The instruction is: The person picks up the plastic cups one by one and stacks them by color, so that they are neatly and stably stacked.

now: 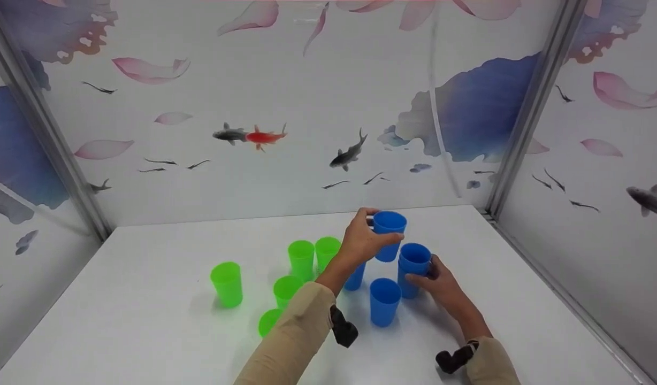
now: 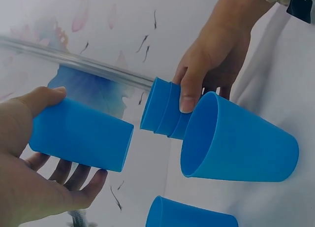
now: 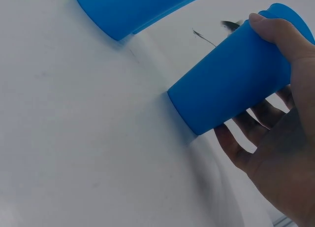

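My left hand [image 1: 360,240] holds a blue cup [image 1: 387,248] upright and raised above the table, thumb on the near side and fingers around the far side. To its right, my right hand [image 1: 441,283] grips a stack of nested blue cups [image 1: 409,286] standing on the table. The stacked rims show one above another in the left wrist view, beside the thumb of the right hand [image 2: 216,59]. Just in front of the stack stands a single blue cup [image 1: 384,305]. Another blue cup [image 1: 354,279] is partly hidden behind my left wrist.
Several green cups stand left of my left forearm, among them a lone one [image 1: 227,286] farthest left and a pair [image 1: 301,259] toward the back. My sleeve partly covers the nearest green cup [image 1: 269,322]. Printed panels [image 1: 285,182] enclose the white table [image 1: 146,321].
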Available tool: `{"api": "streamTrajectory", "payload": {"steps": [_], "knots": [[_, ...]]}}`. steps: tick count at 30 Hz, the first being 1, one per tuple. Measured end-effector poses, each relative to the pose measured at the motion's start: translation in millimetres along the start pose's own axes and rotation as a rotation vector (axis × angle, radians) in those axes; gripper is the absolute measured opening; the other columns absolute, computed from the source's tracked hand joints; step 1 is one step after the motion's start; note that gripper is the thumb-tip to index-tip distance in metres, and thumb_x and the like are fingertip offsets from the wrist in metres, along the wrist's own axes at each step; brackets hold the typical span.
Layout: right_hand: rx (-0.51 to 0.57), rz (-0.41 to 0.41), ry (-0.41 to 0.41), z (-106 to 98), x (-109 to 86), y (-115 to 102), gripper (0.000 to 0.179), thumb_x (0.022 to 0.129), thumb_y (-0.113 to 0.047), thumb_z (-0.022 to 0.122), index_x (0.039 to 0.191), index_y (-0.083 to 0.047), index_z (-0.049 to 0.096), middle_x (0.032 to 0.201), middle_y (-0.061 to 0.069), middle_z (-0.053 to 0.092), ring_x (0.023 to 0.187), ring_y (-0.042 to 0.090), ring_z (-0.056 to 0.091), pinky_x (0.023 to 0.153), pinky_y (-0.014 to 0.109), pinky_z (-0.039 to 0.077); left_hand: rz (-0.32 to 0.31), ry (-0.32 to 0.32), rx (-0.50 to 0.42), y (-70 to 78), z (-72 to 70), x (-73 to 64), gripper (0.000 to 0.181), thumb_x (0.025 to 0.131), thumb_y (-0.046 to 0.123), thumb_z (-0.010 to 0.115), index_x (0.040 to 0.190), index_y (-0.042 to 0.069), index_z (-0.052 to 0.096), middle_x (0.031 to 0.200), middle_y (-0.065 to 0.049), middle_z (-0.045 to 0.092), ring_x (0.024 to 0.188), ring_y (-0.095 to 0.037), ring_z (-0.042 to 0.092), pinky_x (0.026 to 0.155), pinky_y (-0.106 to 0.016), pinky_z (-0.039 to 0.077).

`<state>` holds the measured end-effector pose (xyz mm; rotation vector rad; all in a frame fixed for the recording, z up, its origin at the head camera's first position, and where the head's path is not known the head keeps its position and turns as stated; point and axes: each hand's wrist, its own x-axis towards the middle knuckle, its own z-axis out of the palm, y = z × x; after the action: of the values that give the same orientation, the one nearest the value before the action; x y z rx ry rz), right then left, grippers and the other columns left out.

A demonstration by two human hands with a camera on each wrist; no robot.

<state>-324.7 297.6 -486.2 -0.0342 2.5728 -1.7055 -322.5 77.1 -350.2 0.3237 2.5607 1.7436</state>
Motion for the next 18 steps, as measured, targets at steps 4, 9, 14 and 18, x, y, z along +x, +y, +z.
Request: {"api": "streamTrajectory", "payload": {"steps": [4, 9, 14, 18], "knots": [[0.010, 0.007, -0.003, 0, -0.9, -1, 0.093, 0.089, -0.050, 0.072, 0.156, -0.013, 0.020, 0.163, 0.021, 0.029, 0.151, 0.046, 0.025, 0.119, 0.065, 0.024, 0.036, -0.001, 0.000, 7.5, 4.6, 1.0, 0.072, 0.085, 0.038, 0.079, 0.144, 0.015, 0.045, 0.146, -0.013, 0.054, 0.131, -0.033, 0.057, 0.104, -0.051, 0.052], [0.004, 0.013, 0.001, -1, -0.5, -2, 0.094, 0.088, -0.052, 0.072, 0.157, -0.014, 0.020, 0.163, 0.020, 0.028, 0.151, 0.046, 0.024, 0.119, 0.065, 0.023, 0.059, 0.000, -0.008, 16.0, 9.7, 4.3, 0.074, 0.084, 0.039, 0.079, 0.146, 0.016, 0.045, 0.148, -0.012, 0.053, 0.133, -0.033, 0.056, 0.105, -0.052, 0.051], [-0.003, 0.016, 0.004, -2, -1.0, -1, 0.097, 0.087, -0.054, 0.071, 0.157, -0.013, 0.018, 0.164, 0.021, 0.027, 0.152, 0.046, 0.023, 0.118, 0.065, 0.024, 0.048, -0.008, -0.042, 16.9, 18.4, 7.4, 0.074, 0.084, 0.038, 0.079, 0.146, 0.018, 0.046, 0.148, -0.011, 0.053, 0.134, -0.033, 0.055, 0.106, -0.053, 0.050], [-0.012, 0.024, 0.007, -2, -2.2, -1, 0.102, 0.085, -0.058, 0.071, 0.158, -0.014, 0.015, 0.165, 0.019, 0.025, 0.152, 0.046, 0.023, 0.118, 0.065, 0.024, 0.037, -0.010, -0.062, 15.8, 26.9, 9.7, 0.072, 0.084, 0.038, 0.079, 0.146, 0.019, 0.047, 0.147, -0.009, 0.054, 0.133, -0.032, 0.055, 0.106, -0.052, 0.051]]}}
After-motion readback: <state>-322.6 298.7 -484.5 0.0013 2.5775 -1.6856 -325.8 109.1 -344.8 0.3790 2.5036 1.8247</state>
